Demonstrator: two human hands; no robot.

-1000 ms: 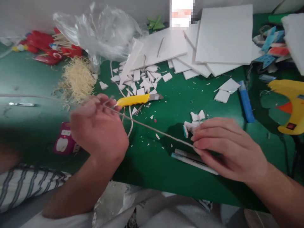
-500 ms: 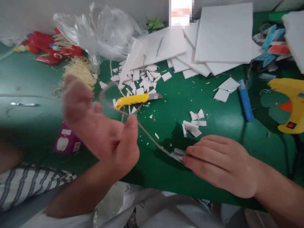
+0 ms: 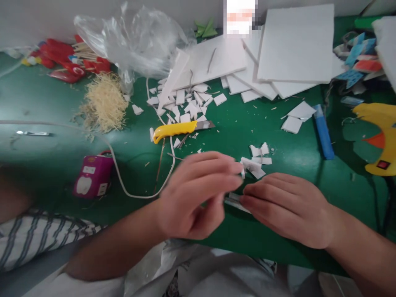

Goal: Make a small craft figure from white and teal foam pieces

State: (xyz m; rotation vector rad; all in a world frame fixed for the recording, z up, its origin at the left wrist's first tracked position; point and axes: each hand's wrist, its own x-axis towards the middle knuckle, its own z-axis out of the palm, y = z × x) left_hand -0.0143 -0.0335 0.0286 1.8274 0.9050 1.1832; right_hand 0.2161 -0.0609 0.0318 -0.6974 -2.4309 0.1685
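Note:
My left hand point(image 3: 201, 194), blurred, is curled just left of my right hand, above the green tabletop point(image 3: 148, 231). A thin grey-brown cord point(image 3: 175, 156) sticks out behind its fingers; the rest of the cord is hidden. My right hand point(image 3: 287, 208) is closed, with thumb and fingertips pinching a small, narrow whitish strip point(image 3: 234, 199) low over the table. Only the left end of the strip shows. Scraps of white foam board point(image 3: 253, 165) lie just beyond the fingertips. A yellow-handled utility knife point(image 3: 176, 130) rests farther back, blade to the right.
White foam sheets point(image 3: 295, 43) are stacked behind, beside foam offcuts point(image 3: 192, 108) and a clear plastic bag point(image 3: 145, 45). Straw-coloured shreds point(image 3: 103, 101), a purple box point(image 3: 93, 175) and a white cable point(image 3: 133, 195) lie left. A blue cutter point(image 3: 324, 132) and yellow glue gun point(image 3: 379, 142) lie right.
My left hand has swung right and down, close beside my right hand. The cord stretched between the hands no longer shows. My right hand has barely moved.

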